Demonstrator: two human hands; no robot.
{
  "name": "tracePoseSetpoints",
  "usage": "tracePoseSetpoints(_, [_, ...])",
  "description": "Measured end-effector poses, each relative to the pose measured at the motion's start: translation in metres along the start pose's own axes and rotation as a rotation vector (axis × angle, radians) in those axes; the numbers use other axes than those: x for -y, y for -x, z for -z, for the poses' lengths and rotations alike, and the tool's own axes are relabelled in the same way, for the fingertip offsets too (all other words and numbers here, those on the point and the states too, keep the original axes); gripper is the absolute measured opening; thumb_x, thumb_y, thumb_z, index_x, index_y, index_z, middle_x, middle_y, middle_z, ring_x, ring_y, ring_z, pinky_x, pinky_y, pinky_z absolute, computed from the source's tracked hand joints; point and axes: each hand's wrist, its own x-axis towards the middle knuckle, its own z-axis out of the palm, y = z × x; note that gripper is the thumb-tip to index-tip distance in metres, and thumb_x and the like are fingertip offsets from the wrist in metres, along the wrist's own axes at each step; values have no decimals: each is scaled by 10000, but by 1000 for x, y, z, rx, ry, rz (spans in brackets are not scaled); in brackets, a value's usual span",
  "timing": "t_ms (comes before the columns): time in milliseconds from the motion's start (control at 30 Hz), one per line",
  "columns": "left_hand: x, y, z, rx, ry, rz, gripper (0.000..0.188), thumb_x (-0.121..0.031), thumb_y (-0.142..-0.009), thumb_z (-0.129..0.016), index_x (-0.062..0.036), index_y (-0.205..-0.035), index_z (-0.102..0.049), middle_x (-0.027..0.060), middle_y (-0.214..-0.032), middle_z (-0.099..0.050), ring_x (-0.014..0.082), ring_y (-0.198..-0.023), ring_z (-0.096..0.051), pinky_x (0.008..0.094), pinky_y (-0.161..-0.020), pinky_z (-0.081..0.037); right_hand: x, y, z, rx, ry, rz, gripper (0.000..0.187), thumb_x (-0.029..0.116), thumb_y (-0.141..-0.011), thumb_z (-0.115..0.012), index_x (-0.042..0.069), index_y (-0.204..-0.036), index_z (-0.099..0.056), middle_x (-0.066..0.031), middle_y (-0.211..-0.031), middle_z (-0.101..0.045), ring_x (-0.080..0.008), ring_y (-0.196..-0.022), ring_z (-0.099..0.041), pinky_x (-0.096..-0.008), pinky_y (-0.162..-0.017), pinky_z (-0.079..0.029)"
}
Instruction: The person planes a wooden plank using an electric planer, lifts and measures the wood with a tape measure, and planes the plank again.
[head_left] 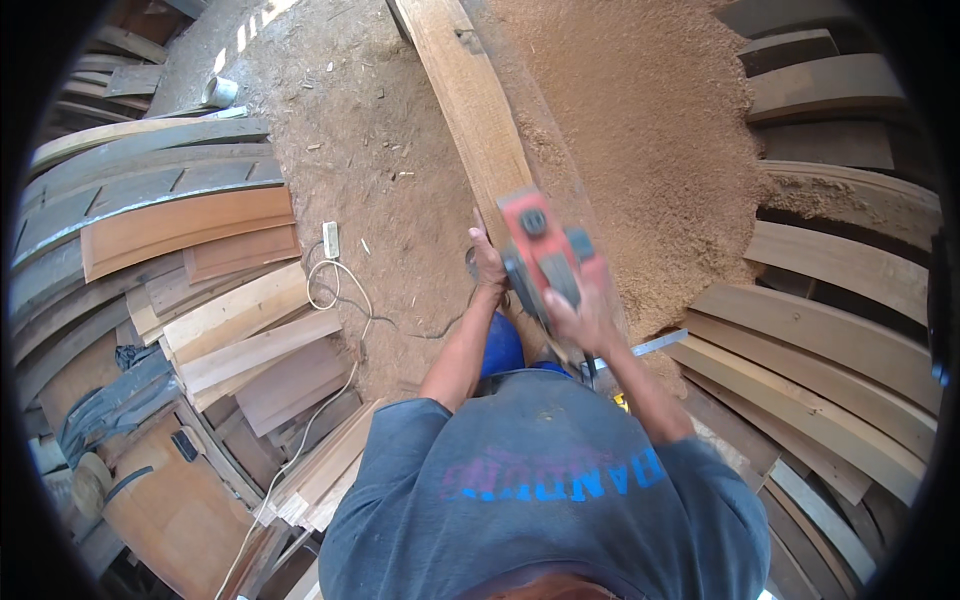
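A long wooden plank [470, 110] runs from the far middle toward my body, with a dark notch near its far end. On its near part rests a red and black electric planer [528, 218], slightly blurred. My right hand [585, 320] is closed round the planer's rear handle. At the plank's left edge, just beside the planer, my left hand [488, 262] grips the wood; its thumb side shows and some fingers are hidden.
Wood shavings [640, 140] lie deep to the plank's right. Stacked boards [830, 270] line the right side; more boards [190, 235] lie left. A pale cable [345, 385] runs along the left floor by a white power strip [330, 240]. A metal ruler [655, 343] lies near my right forearm.
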Motion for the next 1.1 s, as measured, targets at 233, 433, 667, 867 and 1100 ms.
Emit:
tracePoseSetpoints(233, [4, -3, 7, -3, 140, 55, 854, -716, -1024, -145, -71, -1535, -372, 138, -1447, -529, 275, -1283, -559, 430, -1078, -472, -3, -22, -10, -15, -3, -121, 664, 326, -954, -631, -77, -1443, -435, -285, -1183, -669, -384, -1101, -667, -439, -990, -490])
tracePoseSetpoints(433, [-1, 8, 7, -99, -599, -6, 757, -552, -1063, -170, 9, -1554, -300, 222, -1516, -444, 333, -1379, -462, 419, -1151, -365, 59, -208, 3, -77, 57, -10, 465, 401, -1003, -555, -34, -1160, -606, -217, -857, -700, -325, -790, -705, -432, -719, -544])
tracePoseSetpoints(667, [5, 12, 2, -140, -915, 4, 655, -364, -1100, -196, 84, -1579, -213, 311, -1576, -358, 406, -1478, -350, 410, -1223, -243, 83, -428, 28, -168, 200, 44, 481, 535, -999, -561, 96, -844, -680, -23, -693, -639, -136, -629, -613, -305, -571, -489])
tracePoseSetpoints(867, [-26, 12, -5, -168, -781, 125, 655, -398, -1110, -181, 45, -1590, -234, 261, -1459, -509, 342, -1377, -469, 391, -1160, -339, 102, -378, 18, 47, -594, -108, 191, 341, -1046, -571, 173, -1006, -654, 61, -661, -533, -71, -509, -487, -267, -432, -394])
tracePoseSetpoints(1100, [-13, 3, -12, -193, -820, 119, 690, -450, -1100, -174, 33, -1588, -249, 290, -1499, -480, 409, -1409, -449, 425, -1183, -302, 24, -220, 30, 67, -184, -182, 314, 388, -1012, -586, 84, -1019, -660, 18, -756, -588, -65, -620, -543, -254, -566, -451])
